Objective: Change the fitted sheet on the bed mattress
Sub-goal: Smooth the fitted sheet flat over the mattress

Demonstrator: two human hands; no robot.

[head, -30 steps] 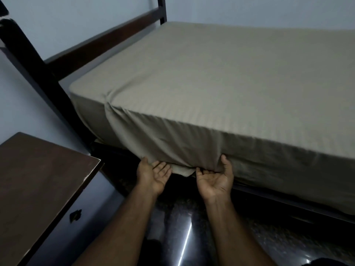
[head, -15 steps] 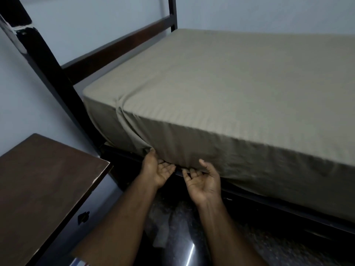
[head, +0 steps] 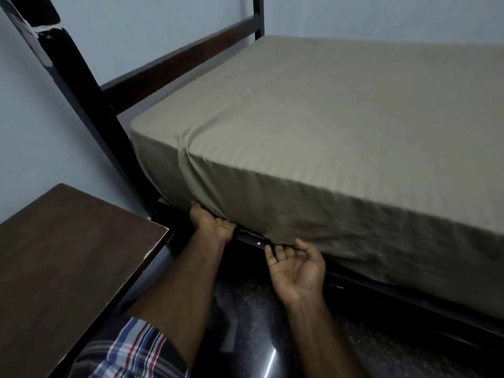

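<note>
A beige striped fitted sheet [head: 327, 126] covers the mattress, its side hanging down over the near edge, with folds gathered at the near-left corner [head: 188, 170]. My left hand [head: 211, 223] is at the bottom of that corner, its fingers hidden under the sheet's lower hem between mattress and frame. My right hand [head: 296, 268] is palm up just below the hem, fingers spread and curled, the fingertips touching the cloth's edge.
A dark wooden bed frame, with a post [head: 90, 113] and a headboard rail [head: 177, 61], runs along the left. A dark brown side table [head: 62, 257] stands at the lower left, close to my left arm. The floor [head: 251, 336] below is dark and glossy.
The loose flap of sheet that hung below the mattress has been pushed under. My left hand has slid up under the corner. My right hand has dropped slightly away from the hem.
</note>
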